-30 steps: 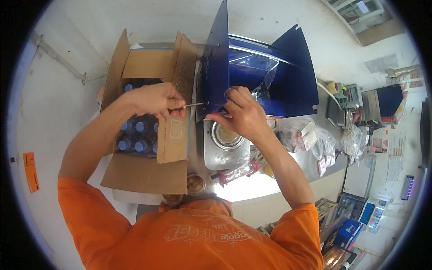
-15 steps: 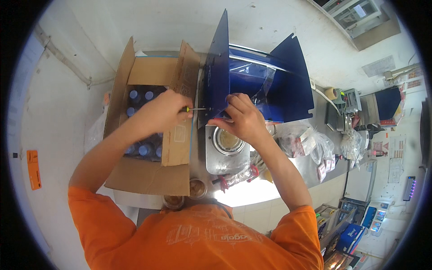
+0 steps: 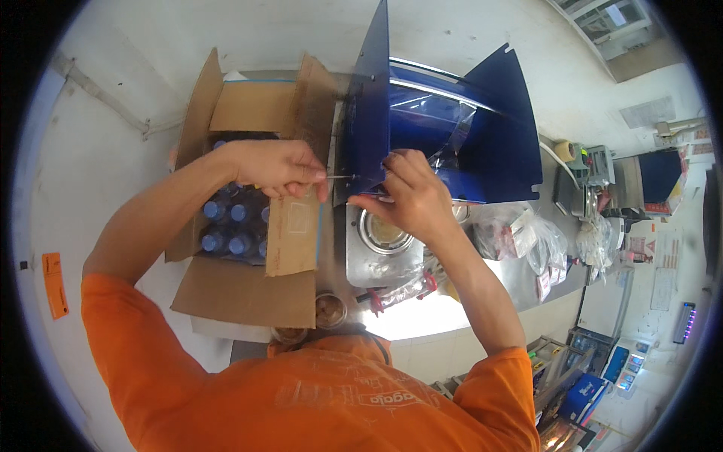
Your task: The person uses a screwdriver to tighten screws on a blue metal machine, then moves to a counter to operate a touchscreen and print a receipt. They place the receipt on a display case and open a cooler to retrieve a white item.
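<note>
My left hand (image 3: 277,167) is closed round a screwdriver; its thin metal shaft (image 3: 340,176) points right and meets the outer face of an upright blue panel (image 3: 367,120) near its lower end. Most of the handle is hidden in the palm, with a bit of yellow showing below. My right hand (image 3: 413,192) grips the near lower corner of that panel, fingers curled inside and thumb reaching across the near edge. The panel is one side of a blue open-fronted housing (image 3: 506,124) with shiny rails across it. Whatever lies between the right fingertips cannot be seen.
Left of the housing stands an open cardboard box (image 3: 241,290) of bottles with blue caps (image 3: 239,245). Below my right hand is a metal unit with a round opening (image 3: 384,233). Plastic bags (image 3: 504,230) lie rightward, and a jar (image 3: 330,310) sits near my chest.
My left hand has turned on the screwdriver handle, its fingers now stretched forward over it, and its elbow has swung outward. The right hand keeps its grip on the panel. The view has shifted slightly.
</note>
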`<state>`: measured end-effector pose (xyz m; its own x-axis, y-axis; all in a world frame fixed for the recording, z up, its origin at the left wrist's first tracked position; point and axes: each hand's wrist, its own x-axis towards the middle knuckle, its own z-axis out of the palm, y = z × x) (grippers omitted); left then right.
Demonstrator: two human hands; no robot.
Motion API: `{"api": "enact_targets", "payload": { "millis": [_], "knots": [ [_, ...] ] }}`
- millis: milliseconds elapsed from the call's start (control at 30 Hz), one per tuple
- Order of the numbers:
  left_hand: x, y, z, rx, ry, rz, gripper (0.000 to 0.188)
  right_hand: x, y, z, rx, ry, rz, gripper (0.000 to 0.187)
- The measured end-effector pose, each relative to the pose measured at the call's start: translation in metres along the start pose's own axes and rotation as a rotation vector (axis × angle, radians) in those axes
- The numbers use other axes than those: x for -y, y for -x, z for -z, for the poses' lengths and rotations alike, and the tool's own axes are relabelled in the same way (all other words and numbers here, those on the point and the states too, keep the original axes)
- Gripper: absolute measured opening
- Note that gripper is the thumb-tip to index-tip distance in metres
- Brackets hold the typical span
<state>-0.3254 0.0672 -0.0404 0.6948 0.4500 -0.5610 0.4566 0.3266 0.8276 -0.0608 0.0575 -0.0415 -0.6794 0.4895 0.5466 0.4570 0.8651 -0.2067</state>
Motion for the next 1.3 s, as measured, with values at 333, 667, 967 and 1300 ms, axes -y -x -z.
{"api": "enact_targets", "payload": {
  "millis": [333,667,967,1300],
  "knots": [
    [0.010,-0.035,0.003,-0.064,0.242,0.111,0.068,0.074,0.003,0.019,-0.209,0.103,0.011,0.037],
    [0.004,0.002,-0.009,-0.204,0.247,-0.172,0.102,0.076,-0.027,-0.058,0.154,0.320,0.008,0.022],
    [0.037,0.071,-0.069,-0.789,-0.392,-0.227,0.028,0.084,-0.026,-0.058,0.071,0.279,-0.133,0.014],
    [0.032,0.057,-0.075,-1.150,-0.803,-0.366,0.016,0.097,-0.039,-0.069,-0.039,0.281,-0.086,0.015]
  ]
}}
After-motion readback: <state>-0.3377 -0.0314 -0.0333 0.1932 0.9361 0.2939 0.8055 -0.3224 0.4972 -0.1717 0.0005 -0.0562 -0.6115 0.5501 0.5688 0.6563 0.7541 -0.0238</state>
